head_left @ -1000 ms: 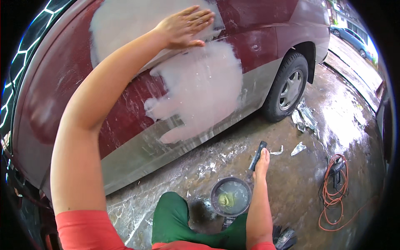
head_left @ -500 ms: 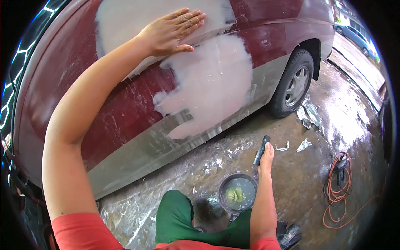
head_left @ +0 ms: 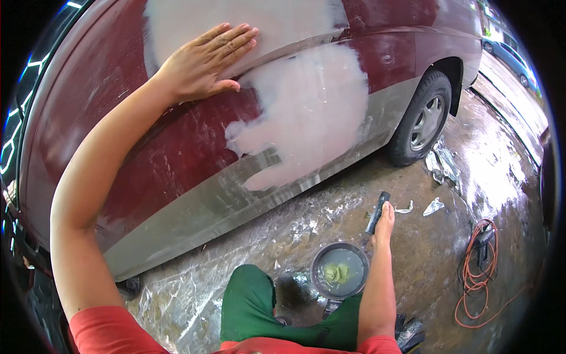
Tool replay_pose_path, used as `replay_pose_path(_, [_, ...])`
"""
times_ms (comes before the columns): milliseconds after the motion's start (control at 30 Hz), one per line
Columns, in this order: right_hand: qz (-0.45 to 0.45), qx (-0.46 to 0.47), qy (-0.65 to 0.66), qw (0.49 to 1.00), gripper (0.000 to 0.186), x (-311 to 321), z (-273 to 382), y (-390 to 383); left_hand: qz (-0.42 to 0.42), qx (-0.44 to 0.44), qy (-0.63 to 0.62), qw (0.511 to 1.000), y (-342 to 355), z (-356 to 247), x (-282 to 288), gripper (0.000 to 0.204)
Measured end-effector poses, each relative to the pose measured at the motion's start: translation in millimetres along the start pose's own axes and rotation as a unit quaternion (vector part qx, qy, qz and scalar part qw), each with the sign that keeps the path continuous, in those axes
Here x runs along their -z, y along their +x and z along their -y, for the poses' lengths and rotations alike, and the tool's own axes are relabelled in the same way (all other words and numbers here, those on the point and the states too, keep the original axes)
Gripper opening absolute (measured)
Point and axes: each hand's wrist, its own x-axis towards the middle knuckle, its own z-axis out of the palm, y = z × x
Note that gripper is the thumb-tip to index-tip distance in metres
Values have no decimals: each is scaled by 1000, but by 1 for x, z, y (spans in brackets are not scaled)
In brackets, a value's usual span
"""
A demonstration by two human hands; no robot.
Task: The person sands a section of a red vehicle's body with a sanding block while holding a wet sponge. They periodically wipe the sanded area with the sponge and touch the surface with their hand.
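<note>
My left hand [head_left: 203,64] lies flat on the side of a dark red car [head_left: 183,138], its fingers stretched and slightly apart. Under and beside it is a pale filler patch [head_left: 236,16]. A second whitish patch [head_left: 318,100] spreads lower down onto the grey band of the panel. Lower right, my right hand [head_left: 384,225] is closed round a dark, narrow sanding block [head_left: 377,212], held away from the car; my palm side is hidden. Just left of that hand sits a round dark pan [head_left: 315,262] with cloudy water and a soft yellow-green lump [head_left: 336,273], perhaps a sponge or cloth.
A rear wheel [head_left: 427,121] stands on the wet floor, with crumpled silvery sheeting [head_left: 442,162] beside it. To the right lies a coiled orange cord [head_left: 471,271] with a dark tool. A blue car [head_left: 510,61] is parked outside.
My left hand has slid to the left and slightly down along the panel, still flat. The right hand has shifted slightly right, keeping hold of the sanding block. The view has shifted a little.
</note>
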Motion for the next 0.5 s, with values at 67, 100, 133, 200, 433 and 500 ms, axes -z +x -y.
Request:
replay_pose_path(67, [2,4,-7,1000,54,2,-1,2,16,8,-4,1000,-13,-1,2,90])
replay_pose_path(100, [-1,0,-5,1000,54,2,-1,2,30,16,-7,999,-20,-1,4,88])
replay_pose_path(133, [-5,-4,-3,1000,54,1,-1,2,34,17,-7,999,-28,-1,5,88])
replay_pose_path(200, [-1,2,-4,1000,54,1,-2,4,55,17,-6,998,-43,1,8,89])
replay_pose_path(433, [14,-3,-19,1000,55,1,2,-6,78,13,-14,997,-86,7,18,89])
replay_pose_path(500, [18,8,-26,999,58,6,1,-6,92,15,-24,995,-76,6,18,89])
